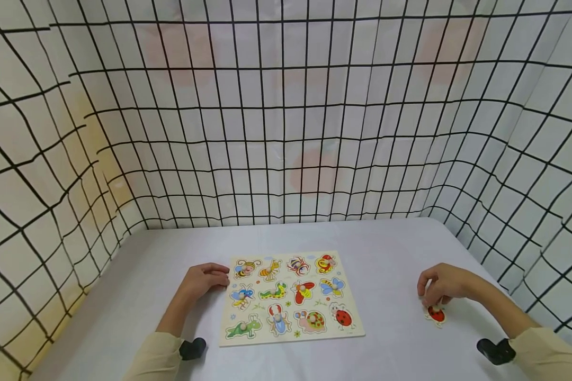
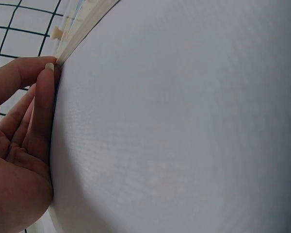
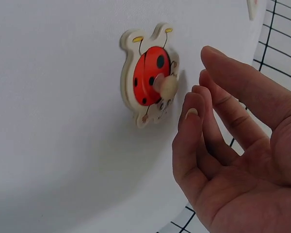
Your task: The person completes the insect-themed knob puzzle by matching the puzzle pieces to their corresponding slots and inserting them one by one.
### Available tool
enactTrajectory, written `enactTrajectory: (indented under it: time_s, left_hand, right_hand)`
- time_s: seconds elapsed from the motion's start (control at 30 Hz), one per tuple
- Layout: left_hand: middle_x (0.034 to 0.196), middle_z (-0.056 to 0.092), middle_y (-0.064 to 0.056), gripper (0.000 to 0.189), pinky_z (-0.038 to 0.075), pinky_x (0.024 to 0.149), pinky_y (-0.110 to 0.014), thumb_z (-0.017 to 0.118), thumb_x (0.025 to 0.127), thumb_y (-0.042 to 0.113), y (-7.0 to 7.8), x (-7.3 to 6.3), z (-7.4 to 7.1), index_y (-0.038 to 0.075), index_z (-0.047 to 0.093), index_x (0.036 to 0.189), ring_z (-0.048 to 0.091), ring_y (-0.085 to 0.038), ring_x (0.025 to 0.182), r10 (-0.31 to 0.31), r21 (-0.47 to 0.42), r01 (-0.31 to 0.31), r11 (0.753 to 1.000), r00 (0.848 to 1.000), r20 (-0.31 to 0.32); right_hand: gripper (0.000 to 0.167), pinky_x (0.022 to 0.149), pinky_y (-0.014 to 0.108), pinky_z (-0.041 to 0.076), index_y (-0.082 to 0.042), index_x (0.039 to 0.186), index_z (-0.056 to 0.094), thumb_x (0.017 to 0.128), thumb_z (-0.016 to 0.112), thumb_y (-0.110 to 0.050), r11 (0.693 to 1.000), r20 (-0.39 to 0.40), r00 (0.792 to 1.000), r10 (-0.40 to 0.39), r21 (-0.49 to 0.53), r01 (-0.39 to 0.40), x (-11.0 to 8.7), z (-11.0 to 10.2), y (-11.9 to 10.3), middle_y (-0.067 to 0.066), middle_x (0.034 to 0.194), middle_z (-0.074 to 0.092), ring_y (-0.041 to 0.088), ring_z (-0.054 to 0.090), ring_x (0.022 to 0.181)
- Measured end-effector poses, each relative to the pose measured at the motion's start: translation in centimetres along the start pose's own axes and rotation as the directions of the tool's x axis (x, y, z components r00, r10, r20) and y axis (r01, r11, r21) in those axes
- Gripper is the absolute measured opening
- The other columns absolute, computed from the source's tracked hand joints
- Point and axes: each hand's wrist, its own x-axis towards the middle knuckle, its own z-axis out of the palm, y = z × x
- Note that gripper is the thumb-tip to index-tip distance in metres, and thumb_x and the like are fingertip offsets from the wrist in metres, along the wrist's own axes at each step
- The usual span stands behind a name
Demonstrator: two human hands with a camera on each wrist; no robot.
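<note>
A wooden insect puzzle board [image 1: 293,340] lies flat on the table, its pictured pieces bearing small knobs. My left hand [image 1: 205,280] rests on the table at the board's left edge, its fingertips right at the rim; the left wrist view shows thumb and forefinger by the board edge [image 2: 85,29]. Far to the right, my right hand [image 1: 445,283] hovers over a loose ladybug puzzle piece [image 1: 436,315]. In the right wrist view that red, black-spotted piece lies with its round wooden knob [image 3: 168,87] toward the hand [image 3: 237,131], whose fingers and thumb are spread apart, short of the knob.
A white cloth covers the table [image 1: 386,248]. Black grid netting [image 1: 286,121] over white walls encloses the back and both sides. On the board's lower right shows a ladybug picture [image 1: 343,316] without a visible knob. Each wrist wears a black device [image 1: 495,351].
</note>
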Motion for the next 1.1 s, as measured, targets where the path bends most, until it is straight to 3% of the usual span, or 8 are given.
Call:
enactTrajectory:
  time_s: [0.43,0.6,0.83,1.1]
  left_hand:
    - [0.102,0.076,-0.011,0.026,0.055,0.068,-0.025,0.078,0.086,0.01,-0.2,0.3,0.1,0.004,0.075,0.111,0.069,-0.017,0.076,-0.003,0.011,0.003,1.0,1.0,-0.008]
    - [0.101,0.076,-0.01,0.026,0.054,0.068,-0.025,0.078,0.085,0.011,-0.2,0.2,0.1,0.005,0.075,0.111,0.068,-0.018,0.076,-0.012,0.013,0.012,1.0,1.0,-0.007]
    - [0.101,0.076,-0.009,0.026,0.055,0.069,-0.026,0.078,0.085,0.011,-0.1,0.2,0.1,0.005,0.075,0.111,0.069,-0.018,0.076,-0.013,0.009,0.013,1.0,1.0,-0.009]
    - [0.101,0.077,-0.009,0.026,0.055,0.069,-0.026,0.078,0.085,0.011,-0.2,0.3,0.1,0.005,0.075,0.111,0.068,-0.017,0.075,-0.005,0.011,0.005,1.0,1.0,-0.012]
  right_hand:
    - [0.011,0.059,0.03,0.046,-0.005,0.09,0.07,0.08,0.075,-0.007,0.999,0.0,0.999,0.035,-0.01,-0.035,-0.8,0.1,1.7,0.002,0.073,0.064,0.017,0.055,0.068]
    - [0.012,0.059,0.029,0.044,-0.006,0.092,0.071,0.08,0.072,-0.005,0.997,0.018,0.997,0.076,0.02,-0.077,-1.1,0.1,1.9,0.002,0.074,0.063,0.017,0.053,0.069]
    - [0.014,0.06,0.029,0.046,-0.003,0.094,0.07,0.081,0.073,-0.006,0.996,0.06,0.997,0.051,0.074,-0.055,-1.5,0.0,2.3,0.003,0.076,0.067,0.017,0.055,0.07]
    - [0.016,0.061,0.03,0.047,-0.003,0.095,0.069,0.081,0.075,-0.006,0.989,0.065,0.994,0.084,0.12,-0.091,-1.6,0.1,2.5,0.005,0.079,0.067,0.018,0.057,0.07]
